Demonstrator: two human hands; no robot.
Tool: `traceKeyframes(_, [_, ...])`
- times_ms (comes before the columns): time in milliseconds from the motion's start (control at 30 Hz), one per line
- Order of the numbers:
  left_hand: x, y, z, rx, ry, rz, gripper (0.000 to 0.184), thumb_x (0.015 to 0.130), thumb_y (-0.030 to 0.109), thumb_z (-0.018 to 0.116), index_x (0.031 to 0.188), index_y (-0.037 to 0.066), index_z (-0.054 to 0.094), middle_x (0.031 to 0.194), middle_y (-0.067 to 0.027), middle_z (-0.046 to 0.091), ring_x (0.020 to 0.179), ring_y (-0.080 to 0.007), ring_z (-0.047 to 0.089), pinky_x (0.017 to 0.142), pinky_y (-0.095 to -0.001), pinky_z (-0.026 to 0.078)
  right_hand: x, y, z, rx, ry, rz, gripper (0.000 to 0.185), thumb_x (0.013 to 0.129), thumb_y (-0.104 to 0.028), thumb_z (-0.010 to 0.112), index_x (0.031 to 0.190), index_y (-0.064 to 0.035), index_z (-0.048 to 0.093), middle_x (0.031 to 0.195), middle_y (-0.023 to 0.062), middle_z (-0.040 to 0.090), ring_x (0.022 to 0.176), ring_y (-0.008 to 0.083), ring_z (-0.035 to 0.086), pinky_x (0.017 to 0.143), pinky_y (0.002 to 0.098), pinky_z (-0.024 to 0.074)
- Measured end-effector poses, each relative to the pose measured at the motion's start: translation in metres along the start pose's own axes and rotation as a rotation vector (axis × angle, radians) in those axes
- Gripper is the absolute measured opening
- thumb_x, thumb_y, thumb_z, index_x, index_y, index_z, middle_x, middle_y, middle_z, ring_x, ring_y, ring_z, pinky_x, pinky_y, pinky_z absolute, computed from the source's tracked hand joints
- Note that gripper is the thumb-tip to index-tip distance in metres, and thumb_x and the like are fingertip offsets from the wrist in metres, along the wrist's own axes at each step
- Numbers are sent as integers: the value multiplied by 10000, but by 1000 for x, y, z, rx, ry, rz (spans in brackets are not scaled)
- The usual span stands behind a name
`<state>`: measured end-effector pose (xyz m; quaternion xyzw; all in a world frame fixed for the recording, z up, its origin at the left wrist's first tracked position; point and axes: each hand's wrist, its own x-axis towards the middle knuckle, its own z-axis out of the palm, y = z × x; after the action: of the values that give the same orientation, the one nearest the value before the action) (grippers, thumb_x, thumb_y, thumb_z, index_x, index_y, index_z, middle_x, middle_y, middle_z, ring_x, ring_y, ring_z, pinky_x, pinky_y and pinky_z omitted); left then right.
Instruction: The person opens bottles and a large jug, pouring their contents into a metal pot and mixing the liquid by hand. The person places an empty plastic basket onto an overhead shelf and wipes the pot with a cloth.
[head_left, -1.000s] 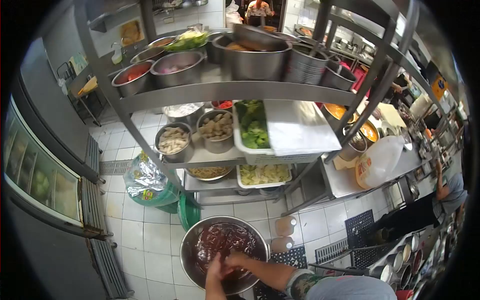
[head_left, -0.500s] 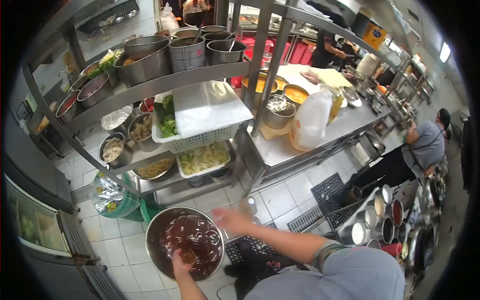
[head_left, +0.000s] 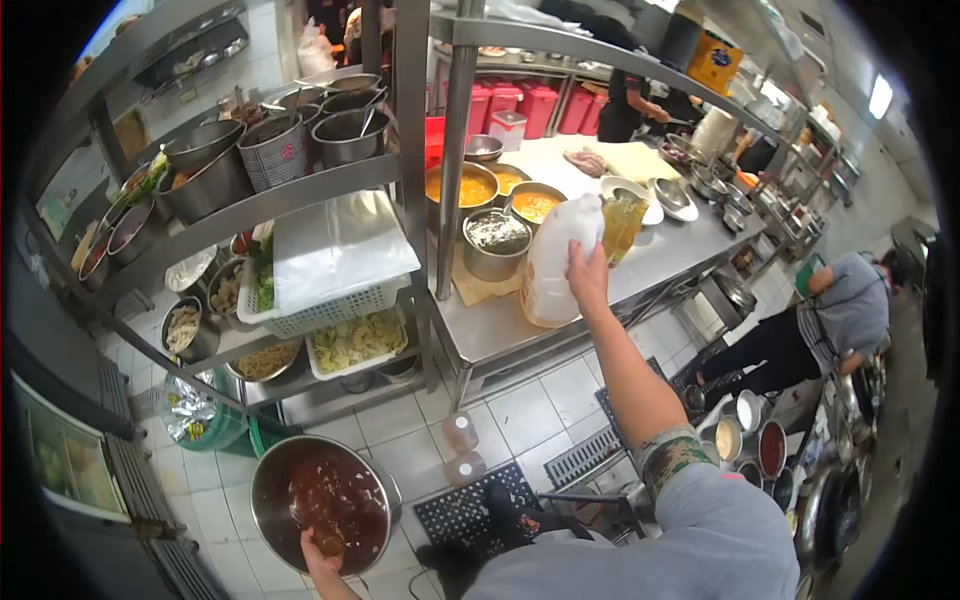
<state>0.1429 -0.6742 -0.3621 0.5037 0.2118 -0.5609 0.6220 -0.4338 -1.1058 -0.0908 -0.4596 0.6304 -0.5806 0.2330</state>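
Note:
My right hand [head_left: 588, 268] is stretched out to the steel counter, its fingers closed at the side of a large whitish plastic jug [head_left: 552, 275] that stands upright there. Beside the jug is a bottle of yellow oil [head_left: 625, 225]. My left hand [head_left: 318, 555] is at the near rim of a big steel pot [head_left: 262, 485] on the floor side. In its fingers is a small brown, round-ended object [head_left: 329, 541], whose kind I cannot make out. Dark red-brown liquid [head_left: 335, 490] with glossy patches lies in the pot below it.
A steel rack at left carries pots [head_left: 350, 135], a white basket [head_left: 325, 312] and a tray of chopped greens [head_left: 355, 345]. Bowls of orange soup [head_left: 465, 188] stand on the counter [head_left: 480, 335]. Two clear containers [head_left: 462, 435] are near the floor mat [head_left: 475, 505]. A co-worker [head_left: 845, 310] stands at right.
My right hand has moved from beside the pot up to the jug on the counter. My left hand stays over the pot with the brown object. The view has shifted right.

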Motion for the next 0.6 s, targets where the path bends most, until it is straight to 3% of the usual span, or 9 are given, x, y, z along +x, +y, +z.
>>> traceKeyframes(67, [-21, -9, 7, 37, 2, 113, 321, 848, 332, 638, 1081, 114, 608, 1004, -75, 664, 885, -256, 648, 700, -410, 556, -11, -2, -7, -169, 147, -291, 436, 977, -334, 637, 1163, 56, 580, 1072, 232, 659, 1007, 321, 634, 883, 437, 490])
traceKeyframes(133, [-40, -18, 12, 197, -116, 224, 316, 862, 320, 662, 1106, 123, 622, 993, -22, 655, 923, -199, 637, 751, -381, 532, -14, 26, -21, -395, 145, -342, 470, 1001, -396, 581, 1185, 35, 601, 1116, 254, 645, 1033, 402, 605, 932, 452, 462])
traceKeyframes(233, [-27, -32, -15, 429, -34, 451, 635, 868, 174, 680, 1444, 71, 432, 1240, -64, 602, 1095, -188, 588, 913, -329, 494, -56, -25, -39, -378, -182, -399, 409, 1001, -340, 606, 1162, 36, 618, 1083, 220, 645, 999, 348, 612, 888, 439, 464])
traceKeyframes(300, [-28, -32, -10, 767, 56, 633, 791, 757, 66, 715, 1467, 44, 366, 1346, -128, 545, 1216, -245, 548, 1017, -337, 462, -87, -61, -35, -341, -424, -455, 327, 997, -275, 624, 1099, 36, 615, 983, 188, 656, 901, 271, 622, 822, 389, 486])
traceKeyframes(400, [-30, -31, 6, 1137, 273, 785, 757, 707, 37, 744, 1402, 65, 444, 1301, -185, 602, 1219, -329, 581, 1016, -398, 475, -136, -102, -11, -418, -764, -453, 269, 998, -234, 616, 1012, 34, 605, 817, 147, 650, 770, 189, 587, 739, 351, 490])
traceKeyframes(433, [-33, -29, 11, 1149, 274, 818, 726, 708, 35, 743, 1377, 67, 465, 1278, -186, 612, 1210, -349, 581, 1010, -412, 476, -149, -106, -3, -504, -907, -401, 291, 992, -263, 617, 1023, 27, 619, 837, 181, 675, 767, 204, 629, 723, 376, 503])
traceKeyframes(500, [-30, -33, 19, 1164, 256, 884, 664, 710, 31, 743, 1328, 70, 506, 1233, -187, 630, 1190, -390, 580, 998, -441, 479, -195, -111, 20, -769, -956, -633, 363, 985, -327, 619, 1074, 25, 630, 843, 222, 696, 754, 291, 693, 700, 423, 523])
traceKeyframes(567, [-18, -35, 21, 1193, 236, 944, 629, 707, 8, 736, 1297, 70, 528, 1216, -181, 637, 1173, -401, 582, 997, -456, 473, -243, -134, 57, -950, -1377, -380, 474, 970, -393, 623, 1171, 37, 607, 853, 258, 701, 784, 407, 707, 694, 482, 539])
traceKeyframes(600, [-13, -35, 20, 1212, 224, 975, 613, 705, -3, 732, 1282, 70, 539, 1207, -178, 640, 1164, -406, 583, 996, -463, 470, -266, -130, 71, -946, -1463, -438, 502, 969, -403, 619, 1200, 41, 587, 833, 264, 694, 786, 437, 693, 693, 503, 540])
